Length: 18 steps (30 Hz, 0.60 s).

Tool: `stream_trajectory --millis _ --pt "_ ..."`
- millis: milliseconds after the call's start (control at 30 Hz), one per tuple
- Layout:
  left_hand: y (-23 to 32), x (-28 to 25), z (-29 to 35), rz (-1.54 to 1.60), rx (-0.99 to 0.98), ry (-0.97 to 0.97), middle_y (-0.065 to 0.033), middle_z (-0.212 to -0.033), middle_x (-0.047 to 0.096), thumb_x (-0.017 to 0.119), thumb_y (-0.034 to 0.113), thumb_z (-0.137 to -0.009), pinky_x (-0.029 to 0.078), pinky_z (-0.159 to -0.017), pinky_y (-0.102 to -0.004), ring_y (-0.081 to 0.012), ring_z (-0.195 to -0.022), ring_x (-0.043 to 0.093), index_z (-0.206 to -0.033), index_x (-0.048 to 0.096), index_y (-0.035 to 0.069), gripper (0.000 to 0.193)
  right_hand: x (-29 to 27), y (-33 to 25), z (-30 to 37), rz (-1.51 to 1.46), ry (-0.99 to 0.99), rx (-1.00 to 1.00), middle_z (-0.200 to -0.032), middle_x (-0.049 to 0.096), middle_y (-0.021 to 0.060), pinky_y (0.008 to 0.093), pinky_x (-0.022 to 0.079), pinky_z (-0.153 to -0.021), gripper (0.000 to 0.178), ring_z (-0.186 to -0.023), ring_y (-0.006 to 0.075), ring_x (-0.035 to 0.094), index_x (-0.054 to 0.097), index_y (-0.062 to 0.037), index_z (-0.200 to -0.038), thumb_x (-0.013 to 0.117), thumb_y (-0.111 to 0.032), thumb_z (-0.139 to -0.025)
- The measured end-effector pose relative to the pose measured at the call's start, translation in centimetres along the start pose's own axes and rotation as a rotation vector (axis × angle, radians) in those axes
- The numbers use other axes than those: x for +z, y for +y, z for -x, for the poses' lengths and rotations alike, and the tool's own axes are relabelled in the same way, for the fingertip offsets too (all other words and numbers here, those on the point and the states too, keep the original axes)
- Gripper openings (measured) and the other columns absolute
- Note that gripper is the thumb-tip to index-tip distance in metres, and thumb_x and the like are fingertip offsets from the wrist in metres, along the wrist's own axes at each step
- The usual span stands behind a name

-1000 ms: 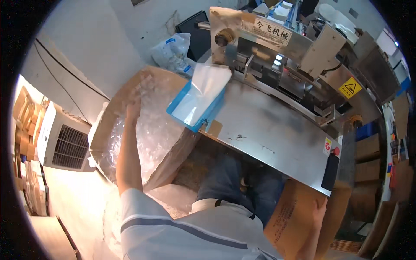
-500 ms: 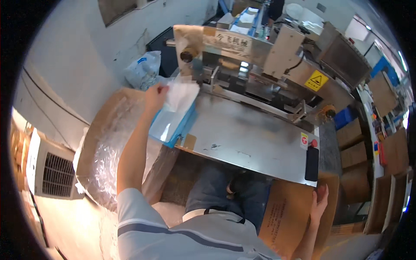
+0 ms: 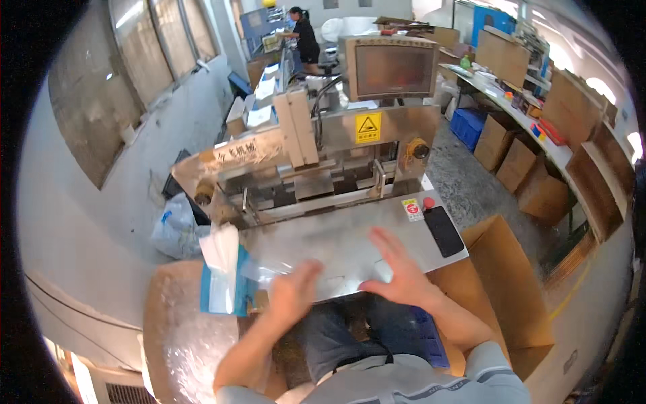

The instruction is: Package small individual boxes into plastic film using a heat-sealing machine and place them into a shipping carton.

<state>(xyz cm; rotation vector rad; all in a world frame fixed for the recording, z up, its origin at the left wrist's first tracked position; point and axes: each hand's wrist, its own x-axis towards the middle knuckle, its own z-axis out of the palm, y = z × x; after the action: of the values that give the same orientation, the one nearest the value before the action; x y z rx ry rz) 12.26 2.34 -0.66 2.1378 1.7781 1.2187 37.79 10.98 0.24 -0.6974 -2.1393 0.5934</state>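
My left hand (image 3: 296, 291) is over the front left of a machine's metal table (image 3: 350, 232), its fingers closed and blurred. A thin clear plastic film (image 3: 268, 269) shows beside its fingers and seems to be held by them; its outline is faint. My right hand (image 3: 398, 269) hovers over the table's front edge, fingers stretched and thumb apart, with nothing in it. At the table's left end, a blue tray (image 3: 208, 296) carries a stack of white, partly see-through sheets (image 3: 220, 250).
Behind the table stand the machine's rollers and crossbar, with a screen (image 3: 396, 71) above. A red button (image 3: 428, 202) and black phone (image 3: 444, 231) lie at the right. Cardboard boxes (image 3: 515, 289) flank me; the left one (image 3: 161, 303) holds clear plastic. A person (image 3: 306, 40) stands far back.
My left hand has moved right from the stack to over the metal table. My right hand has come up from beside the right box to the table's front edge. The view has turned right.
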Motion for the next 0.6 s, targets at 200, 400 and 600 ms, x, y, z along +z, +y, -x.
stream_trajectory --millis 200,400,600 --pt "4.3 3.4 1.1 0.332 -0.145 -0.048 -0.0129 -0.074 0.071 0.067 0.018 -0.097 0.053 -0.056 -0.0339 -0.0235 -0.063 0.071 -0.101 0.067 0.003 0.016 1.7 1.1 0.1 -0.046 -0.402 0.264 -0.11 0.069 0.0131 0.0406 0.054 -0.084 0.03 -0.1 0.035 0.067 0.07 -0.0048 -0.106 0.081 -0.019 -0.082" --pt "0.2 6.3 3.6 0.807 -0.773 -0.152 -0.0033 -0.064 0.064 0.073 0.017 -0.095 0.042 -0.05 -0.0242 -0.0039 -0.055 0.053 -0.094 0.067 -0.001 0.019 2.0 0.7 0.2 -0.006 0.139 -0.215 -0.09 0.069 0.0063 0.0421 0.051 -0.068 0.017 -0.081 0.0305 0.067 0.067 -0.009 -0.081 0.074 -0.023 -0.086" --pt "1.8 6.8 4.8 0.288 -0.399 0.074 -0.0119 -0.086 0.07 0.07 0.009 -0.092 0.05 -0.058 -0.0298 -0.0165 -0.064 0.063 -0.115 0.066 0.0 0.025 2.7 2.6 3.0 0.11 -0.197 -0.179 -0.088 0.067 0.0057 0.041 0.051 -0.086 0.013 -0.084 0.0276 0.066 0.069 -0.0089 -0.084 0.075 -0.021 -0.083"
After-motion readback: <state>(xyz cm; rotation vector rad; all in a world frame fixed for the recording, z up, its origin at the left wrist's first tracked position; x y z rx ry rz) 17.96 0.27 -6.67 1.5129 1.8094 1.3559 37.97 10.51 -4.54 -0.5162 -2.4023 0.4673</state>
